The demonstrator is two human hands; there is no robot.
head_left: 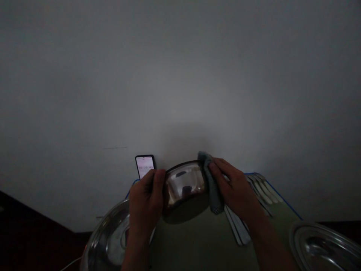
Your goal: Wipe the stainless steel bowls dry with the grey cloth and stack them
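A shiny metal bowl (184,184) is held up, tilted on its side, above the greenish tabletop. My left hand (149,194) grips its left rim, thumb along the edge. At the right rim, my right hand (232,184) is closed on a grey-blue cloth (213,192), pinching it against the bowl. Part of the cloth hangs below the fingers. The inside of the bowl is turned away from me and hidden.
A phone (144,165) with a lit screen leans on the wall (180,82). A large metal basin (104,241) stands at left, a metal tray (324,244) at right. Several pieces of cutlery (263,190) lie at the back right of the blue-edged table (191,248).
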